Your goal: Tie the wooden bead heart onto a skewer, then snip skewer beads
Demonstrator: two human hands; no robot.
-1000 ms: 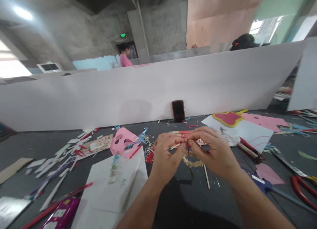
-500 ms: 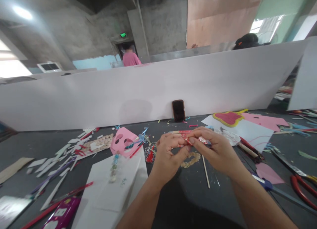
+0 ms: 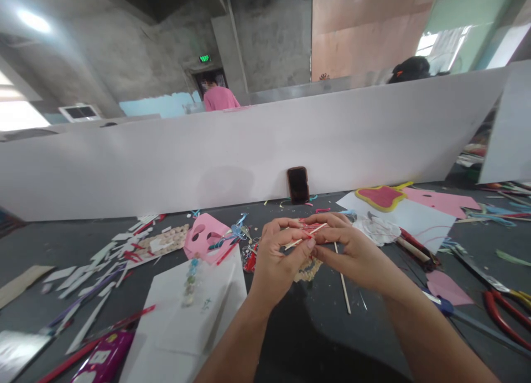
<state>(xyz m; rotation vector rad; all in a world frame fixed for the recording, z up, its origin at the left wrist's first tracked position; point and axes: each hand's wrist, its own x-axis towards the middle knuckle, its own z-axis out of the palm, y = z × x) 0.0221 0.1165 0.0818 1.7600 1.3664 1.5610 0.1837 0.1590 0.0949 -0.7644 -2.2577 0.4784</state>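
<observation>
My left hand [image 3: 276,258] and my right hand [image 3: 350,250] meet over the middle of the dark table [image 3: 315,328]. Both pinch a small bundle of thin sticks wrapped in red [image 3: 307,232], held just above the table. The fingers of each hand are closed round it. Beneath them lies a beige beaded ring [image 3: 307,269] and a loose thin wooden stick [image 3: 342,281]. How the sticks are joined is hidden by my fingers.
A pink paper mask [image 3: 205,236] and white sheets [image 3: 186,316] lie left of my hands. Paper strips [image 3: 95,272] litter the far left. A phone [image 3: 297,185] leans on the white partition [image 3: 249,151]. Red-handled pliers [image 3: 504,316] and pink cutouts [image 3: 440,202] lie at the right. A person in pink stands beyond.
Both hands have shifted slightly left and nearer the partition while turning the red-wrapped sticks. The beaded ring now lies partly under my left hand. The person in pink moved right.
</observation>
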